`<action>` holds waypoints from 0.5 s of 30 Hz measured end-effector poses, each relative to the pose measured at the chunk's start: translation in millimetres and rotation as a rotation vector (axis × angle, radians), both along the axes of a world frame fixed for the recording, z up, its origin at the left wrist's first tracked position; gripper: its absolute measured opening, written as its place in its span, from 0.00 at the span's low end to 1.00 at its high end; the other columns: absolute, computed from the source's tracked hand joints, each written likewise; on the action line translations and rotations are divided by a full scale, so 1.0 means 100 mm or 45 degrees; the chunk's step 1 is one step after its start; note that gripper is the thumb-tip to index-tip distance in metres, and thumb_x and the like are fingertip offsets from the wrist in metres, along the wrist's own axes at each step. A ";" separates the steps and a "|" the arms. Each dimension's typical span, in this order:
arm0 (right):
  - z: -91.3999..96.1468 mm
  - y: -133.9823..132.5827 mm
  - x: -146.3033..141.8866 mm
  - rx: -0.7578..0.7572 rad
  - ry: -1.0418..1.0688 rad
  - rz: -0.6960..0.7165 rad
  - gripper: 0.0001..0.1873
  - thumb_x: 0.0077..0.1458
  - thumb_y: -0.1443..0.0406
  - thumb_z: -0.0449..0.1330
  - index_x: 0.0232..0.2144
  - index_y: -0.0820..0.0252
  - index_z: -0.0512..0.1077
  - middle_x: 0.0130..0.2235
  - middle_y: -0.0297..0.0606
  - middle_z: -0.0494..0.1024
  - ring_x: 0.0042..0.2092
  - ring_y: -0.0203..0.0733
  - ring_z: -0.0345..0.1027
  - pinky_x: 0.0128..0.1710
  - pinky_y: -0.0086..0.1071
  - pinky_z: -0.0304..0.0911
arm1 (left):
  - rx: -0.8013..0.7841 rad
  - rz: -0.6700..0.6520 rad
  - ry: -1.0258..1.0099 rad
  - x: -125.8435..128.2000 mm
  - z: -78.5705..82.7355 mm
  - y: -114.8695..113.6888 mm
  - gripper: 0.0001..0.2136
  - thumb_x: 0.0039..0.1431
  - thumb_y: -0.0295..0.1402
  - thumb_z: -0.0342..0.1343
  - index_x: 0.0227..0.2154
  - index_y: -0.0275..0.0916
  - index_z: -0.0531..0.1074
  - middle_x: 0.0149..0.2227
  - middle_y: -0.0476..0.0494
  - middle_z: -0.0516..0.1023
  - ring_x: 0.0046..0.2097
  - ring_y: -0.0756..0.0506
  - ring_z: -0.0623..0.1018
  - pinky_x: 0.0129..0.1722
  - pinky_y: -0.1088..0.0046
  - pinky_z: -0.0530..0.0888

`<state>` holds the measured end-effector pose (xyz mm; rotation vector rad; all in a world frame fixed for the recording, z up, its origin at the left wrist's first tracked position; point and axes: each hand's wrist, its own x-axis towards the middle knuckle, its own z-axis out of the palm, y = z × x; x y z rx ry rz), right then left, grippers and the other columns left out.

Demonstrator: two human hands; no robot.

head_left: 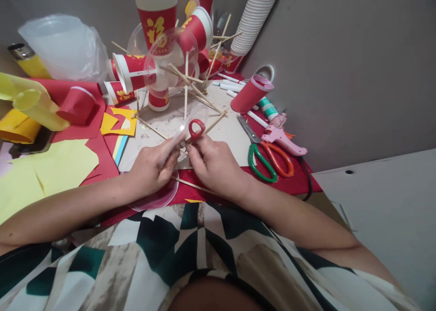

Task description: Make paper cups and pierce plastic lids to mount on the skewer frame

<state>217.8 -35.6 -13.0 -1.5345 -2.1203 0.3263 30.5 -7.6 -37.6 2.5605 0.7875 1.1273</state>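
Observation:
My left hand (151, 169) is closed on the edge of a clear plastic lid (179, 138), which stands tilted between my hands. My right hand (218, 165) grips small red-handled scissors (196, 130) against the lid. One red finger loop sticks up above the fingers; the blades are hidden. Under my left hand another clear round lid (160, 197) lies on the red cloth. Just beyond my hands, thin wooden sticks (186, 84) are joined into a frame, with red-and-white paper cups (158, 22) and a clear disc (170, 63) behind or on it.
Larger scissors with green and orange handles (262, 163), a pink glue gun (286, 140) and a red paper tube (250, 95) lie at the right. Cut yellow paper (51, 165) covers the left. Stacked white cups (257, 18) lean against the grey wall (340, 66).

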 end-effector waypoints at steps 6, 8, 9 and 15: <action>0.03 0.00 0.01 0.061 -0.073 0.012 0.19 0.66 0.64 0.47 0.52 0.68 0.70 0.30 0.46 0.81 0.30 0.50 0.75 0.31 0.36 0.59 | -0.143 -0.046 -0.089 0.00 0.01 0.01 0.20 0.68 0.25 0.51 0.61 0.35 0.69 0.52 0.35 0.82 0.48 0.44 0.84 0.46 0.70 0.82; 0.05 0.00 0.03 0.097 0.006 0.026 0.18 0.66 0.64 0.48 0.51 0.66 0.70 0.29 0.43 0.81 0.29 0.48 0.75 0.32 0.35 0.60 | -0.185 -0.058 -0.151 0.00 0.01 0.01 0.19 0.69 0.26 0.51 0.61 0.38 0.69 0.53 0.37 0.81 0.49 0.45 0.84 0.48 0.70 0.81; 0.06 0.00 0.04 0.102 0.055 0.034 0.17 0.65 0.65 0.48 0.51 0.66 0.71 0.28 0.42 0.80 0.28 0.47 0.74 0.32 0.35 0.60 | -0.176 -0.056 -0.163 0.00 0.01 0.00 0.19 0.69 0.26 0.51 0.61 0.38 0.69 0.53 0.38 0.81 0.49 0.45 0.83 0.48 0.71 0.81; 0.08 0.00 0.06 0.078 0.240 0.052 0.16 0.64 0.65 0.51 0.48 0.65 0.75 0.26 0.37 0.79 0.26 0.40 0.69 0.32 0.32 0.61 | -0.140 0.070 -0.140 -0.01 0.00 0.04 0.17 0.69 0.27 0.51 0.59 0.38 0.70 0.53 0.38 0.81 0.46 0.45 0.84 0.45 0.69 0.82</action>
